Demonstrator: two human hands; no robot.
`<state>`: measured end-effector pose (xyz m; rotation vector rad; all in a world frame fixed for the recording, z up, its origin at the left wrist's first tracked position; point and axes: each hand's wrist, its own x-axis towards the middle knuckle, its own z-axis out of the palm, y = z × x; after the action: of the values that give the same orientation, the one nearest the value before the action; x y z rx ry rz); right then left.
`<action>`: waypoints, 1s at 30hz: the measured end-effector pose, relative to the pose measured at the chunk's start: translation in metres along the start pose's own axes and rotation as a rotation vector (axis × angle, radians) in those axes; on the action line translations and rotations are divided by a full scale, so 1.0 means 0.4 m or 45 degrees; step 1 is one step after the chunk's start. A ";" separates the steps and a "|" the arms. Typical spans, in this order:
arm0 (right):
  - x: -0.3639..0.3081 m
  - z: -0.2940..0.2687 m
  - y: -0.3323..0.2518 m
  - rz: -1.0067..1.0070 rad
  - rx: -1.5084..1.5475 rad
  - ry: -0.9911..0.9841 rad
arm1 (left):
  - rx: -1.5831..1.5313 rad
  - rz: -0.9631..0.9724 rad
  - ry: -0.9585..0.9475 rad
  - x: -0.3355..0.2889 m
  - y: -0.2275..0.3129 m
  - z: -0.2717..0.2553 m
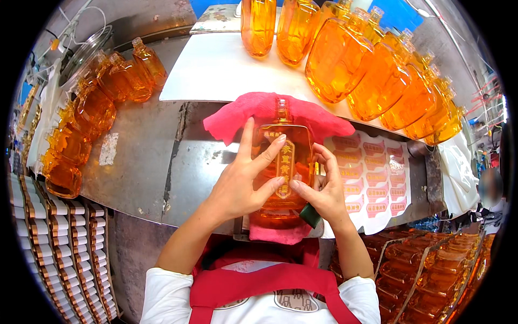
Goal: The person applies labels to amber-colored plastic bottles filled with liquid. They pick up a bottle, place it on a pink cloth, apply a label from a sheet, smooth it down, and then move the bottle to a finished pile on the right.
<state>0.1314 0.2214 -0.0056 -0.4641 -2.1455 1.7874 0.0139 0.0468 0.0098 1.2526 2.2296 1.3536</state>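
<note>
An amber glass bottle point(260, 162) lies on its back in front of me, neck pointing away, on a pink cloth point(237, 110). A tall red label with gold characters point(286, 170) sits on its front face. My left hand point(237, 181) rests on the bottle with fingers spread, its index fingertip at the label's top and its thumb at the label's lower left edge. Along the right side, my right hand point(326, 189) curls round the bottle, thumb pressing the label's right edge. A flat dark green piece point(309, 215) shows below the right palm; whether that hand grips it is unclear.
Sheets of pink-red labels point(372, 178) lie to the right. Several amber bottles point(340, 59) stand on a white board point(216, 70) ahead; more point(94, 108) line the metal table's point(140, 156) left side. Racked bottles point(415, 275) are lower right, stacked white-and-brown pieces point(65, 248) lower left.
</note>
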 end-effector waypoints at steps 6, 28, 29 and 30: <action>-0.020 -0.017 0.004 0.032 0.030 -0.024 | -0.089 0.015 0.048 -0.014 -0.008 -0.008; 0.005 0.009 -0.007 0.095 0.081 -0.049 | 0.187 0.042 0.078 -0.009 -0.010 0.003; 0.004 0.011 -0.010 0.098 0.096 -0.045 | 0.186 0.037 0.076 -0.009 -0.010 0.002; 0.004 0.012 -0.011 0.089 0.104 -0.045 | 0.185 0.033 0.074 -0.009 -0.009 0.002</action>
<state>0.1276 0.2170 -0.0020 -0.4961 -2.0945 1.9268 0.0145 0.0437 0.0058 1.3091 2.3972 1.2725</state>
